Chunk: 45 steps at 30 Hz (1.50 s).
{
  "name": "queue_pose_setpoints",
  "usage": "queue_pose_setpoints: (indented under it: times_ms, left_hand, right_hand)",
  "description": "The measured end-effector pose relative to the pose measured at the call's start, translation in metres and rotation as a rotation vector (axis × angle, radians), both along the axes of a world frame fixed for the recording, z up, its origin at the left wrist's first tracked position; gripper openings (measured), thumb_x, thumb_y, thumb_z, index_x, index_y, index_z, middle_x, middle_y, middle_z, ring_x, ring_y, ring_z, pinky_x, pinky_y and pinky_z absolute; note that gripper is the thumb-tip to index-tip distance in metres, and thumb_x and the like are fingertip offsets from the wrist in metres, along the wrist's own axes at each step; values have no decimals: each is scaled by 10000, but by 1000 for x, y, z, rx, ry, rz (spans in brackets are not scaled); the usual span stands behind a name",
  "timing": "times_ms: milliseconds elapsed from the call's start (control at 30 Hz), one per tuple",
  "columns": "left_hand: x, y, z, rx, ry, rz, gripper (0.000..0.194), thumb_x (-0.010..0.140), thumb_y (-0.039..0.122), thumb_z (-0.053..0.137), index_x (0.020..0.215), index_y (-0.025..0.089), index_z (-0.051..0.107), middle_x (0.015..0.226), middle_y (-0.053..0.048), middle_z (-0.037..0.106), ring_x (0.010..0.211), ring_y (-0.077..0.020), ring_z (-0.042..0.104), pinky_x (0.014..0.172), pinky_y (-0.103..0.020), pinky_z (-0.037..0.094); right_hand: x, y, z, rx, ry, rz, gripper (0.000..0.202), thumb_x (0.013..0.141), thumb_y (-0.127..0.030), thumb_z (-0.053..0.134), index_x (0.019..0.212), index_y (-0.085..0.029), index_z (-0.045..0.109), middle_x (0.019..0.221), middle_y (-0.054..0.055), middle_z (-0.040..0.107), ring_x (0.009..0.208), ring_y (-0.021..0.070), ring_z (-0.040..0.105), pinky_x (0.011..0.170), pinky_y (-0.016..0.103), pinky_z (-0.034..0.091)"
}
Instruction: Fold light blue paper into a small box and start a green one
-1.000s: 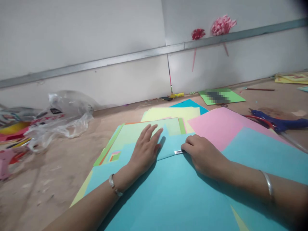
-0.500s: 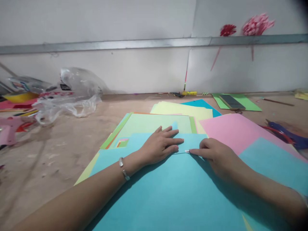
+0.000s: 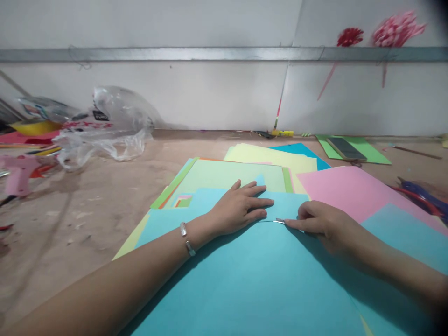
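Observation:
A large sheet of light blue paper (image 3: pixel 266 275) lies across the work surface. My left hand (image 3: pixel 243 207) rests flat on its upper part with fingers spread, a silver bangle on the wrist. To the right, my right hand (image 3: pixel 320 224) is closed, its index finger stretched forward along a craft knife. Only the knife's thin metal blade (image 3: pixel 279 221) shows, touching the blue paper; its handle is hidden in the hand. A fine dark line, like a slit, runs from the blade toward my left thumb.
Pale green (image 3: pixel 234 175), yellow and pink paper (image 3: pixel 336 186) lie beneath and beyond the blue sheet. A phone (image 3: pixel 346 148) sits on green paper at the back right. Blue-handled pliers (image 3: pixel 425 193) lie at right. A plastic bag (image 3: pixel 115 126) and pink glue gun (image 3: pixel 19 175) are at left.
My view has shifted, so the scene sits further right and slightly higher. More of the blade shows at my right fingertip. My left hand stays flat in the same place on the paper.

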<state>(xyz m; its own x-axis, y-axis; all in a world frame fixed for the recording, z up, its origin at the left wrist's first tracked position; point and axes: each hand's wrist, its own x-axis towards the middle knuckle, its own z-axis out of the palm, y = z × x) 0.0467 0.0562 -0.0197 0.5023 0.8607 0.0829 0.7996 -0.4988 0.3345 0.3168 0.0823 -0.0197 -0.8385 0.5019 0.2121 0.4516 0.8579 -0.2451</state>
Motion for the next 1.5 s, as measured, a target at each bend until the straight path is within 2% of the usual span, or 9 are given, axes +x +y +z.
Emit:
queue_pose_setpoints:
  times_ms: [200,467,667,800,867,933,1067,1333,1500]
  left_hand:
    - [1,0,1,2,7,-9,361,993,423,468,1327,350,581,1529,-53,424,1435,-303,330,1147,-589,223]
    - [1,-1,5,-20,14,1,349,994,400,474,1319,345,588,1533,-53,419,1438,-306,325,1148,-591,223]
    - [4,-2,3,-14,0,10,339,989,375,481,1304,340,604,1524,-45,430,1437,-316,323,1157,-600,222]
    - [15,-9,0,-5,-45,103,348,975,306,472,1288,304,625,1499,-55,455,1432,-343,316,1157,-583,261]
    - [17,-12,2,-19,-31,128,395,972,268,449,1348,275,573,1504,-78,443,1441,-350,290,1144,-573,297]
    - [14,-13,6,-34,26,76,417,982,286,441,1391,279,519,1520,-77,426,1456,-351,253,1139,-598,283]
    - [-1,-8,11,-9,155,-95,421,1008,446,390,1410,354,477,1577,-24,344,1492,-354,133,1139,-695,99]
    - [-2,-9,8,-10,190,-75,448,1028,454,276,1444,367,419,1602,-31,285,1493,-336,144,1127,-689,102]
    - [-1,-9,11,-51,219,-72,467,1031,437,265,1481,362,365,1616,-37,244,1497,-334,120,1121,-705,86]
  right_hand:
    - [-1,-1,-2,16,-2,4,427,998,-223,342,1076,-263,760,742,65,547,629,147,481,542,248,363]
    - [-11,-10,-1,10,59,38,421,944,-104,401,1159,-281,717,816,75,557,687,162,512,574,252,382]
    - [-22,-25,-8,47,101,4,400,953,-125,402,1184,-263,698,792,65,537,674,164,461,582,265,357]
    - [-23,-24,-6,29,95,4,378,977,-180,396,1140,-274,724,779,61,536,670,162,457,578,264,360]
    - [-20,-20,-4,-9,104,2,398,995,-216,371,1087,-294,751,774,59,540,667,155,470,578,259,375]
    - [-17,-15,-4,-37,127,-13,427,1007,-245,344,1061,-313,762,776,58,546,673,149,486,586,255,394]
    - [-16,-14,-3,-62,132,-17,426,1009,-282,346,1037,-307,771,787,65,553,687,157,497,597,265,415]
    - [-11,-12,-7,-47,102,103,429,998,-207,341,1208,-321,697,835,65,554,712,157,487,612,272,402]
    - [-12,-11,-11,-41,122,97,407,1007,-240,344,1160,-313,714,829,55,542,717,155,476,611,269,393]
